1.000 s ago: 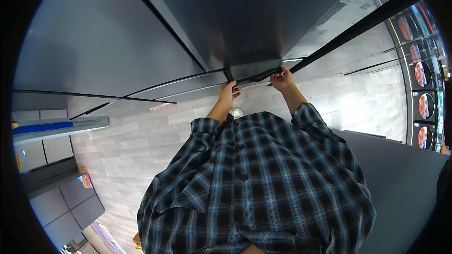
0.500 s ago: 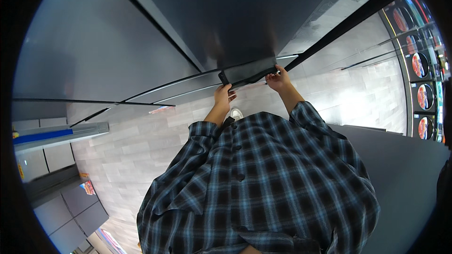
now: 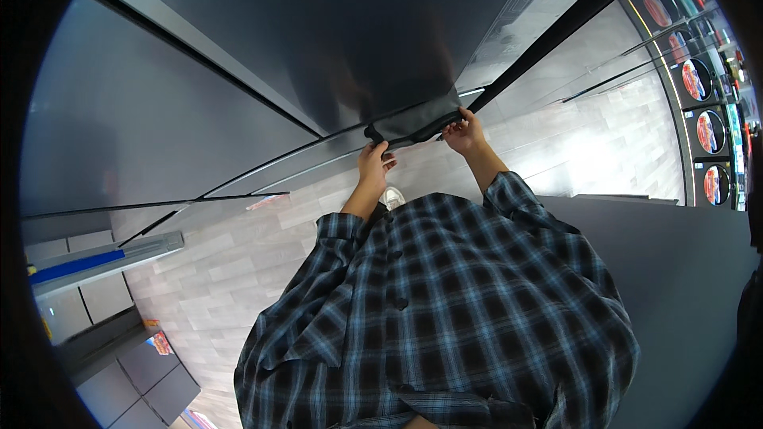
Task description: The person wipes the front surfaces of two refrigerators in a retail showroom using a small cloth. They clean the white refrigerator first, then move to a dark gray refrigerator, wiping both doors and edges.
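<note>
A dark grey flexible piece with a black edge (image 3: 413,122) stretches between my hands, against the lower edge of a glossy dark appliance door (image 3: 350,32). Its left end is pinched by the fingers of my left hand (image 3: 373,164). At the other end, my right hand (image 3: 464,133) grips the black edge, a little higher than the left. The black edge sags and curves between the two hands. Whether the piece is a cloth, a bag or a loose strip, I cannot tell. Both forearms reach forward in plaid sleeves.
Another tall grey door panel (image 3: 159,87) stands to the left. A clear label sheet (image 3: 536,0) is stuck on the front door's right side. Several round-door machines (image 3: 710,133) line the far right. A grey cabinet side (image 3: 636,270) is close behind on the right. Pale tiled floor (image 3: 214,262) lies below.
My view has turned slightly, so the doors and machines shift in the picture. Both hands still hold the grey piece, and more of its surface shows now.
</note>
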Available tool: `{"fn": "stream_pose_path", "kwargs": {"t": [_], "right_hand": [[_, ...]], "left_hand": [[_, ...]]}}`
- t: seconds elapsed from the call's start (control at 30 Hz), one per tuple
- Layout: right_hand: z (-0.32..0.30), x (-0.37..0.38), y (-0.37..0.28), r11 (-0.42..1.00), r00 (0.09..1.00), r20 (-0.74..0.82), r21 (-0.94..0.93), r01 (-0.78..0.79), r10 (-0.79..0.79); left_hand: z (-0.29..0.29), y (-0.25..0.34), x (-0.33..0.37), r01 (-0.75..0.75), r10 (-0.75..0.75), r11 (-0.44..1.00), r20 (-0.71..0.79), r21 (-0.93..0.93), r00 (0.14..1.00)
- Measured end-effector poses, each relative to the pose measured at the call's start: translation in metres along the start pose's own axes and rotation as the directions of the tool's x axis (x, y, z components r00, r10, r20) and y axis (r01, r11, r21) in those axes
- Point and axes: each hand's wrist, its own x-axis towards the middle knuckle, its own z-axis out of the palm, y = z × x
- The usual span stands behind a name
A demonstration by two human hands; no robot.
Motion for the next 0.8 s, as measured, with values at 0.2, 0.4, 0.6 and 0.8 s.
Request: {"fn": "stream_pose_path", "kwargs": {"t": [0.2,0.4,0.6,0.8], "right_hand": [[-0.001,-0.004,0.001,0.999,0.999,0.052,0.032,0.002,-0.004],[0.001,-0.009,0.003,1.000,0.994,0.107,0.012,0.007,-0.008],[0.001,-0.002,-0.003,0.999,0.999,0.006,-0.025,0.044,-0.044],[-0.001,-0.003,-0.002,0.993,0.999,0.049,-0.122,-0.008,0.014]], "left_hand": [[0.004,0.009,-0.008,0.042,-0.042,0.999,0.041,0.008,0.998],[-0.001,0.015,0.003,0.117,-0.117,0.993,0.053,-0.007,0.992],[0.001,0.021,0.003,0.185,-0.189,0.982,0.156,0.041,0.969],[0.007,0.028,0.008,0.317,-0.330,0.940,0.089,0.129,0.940]]}}
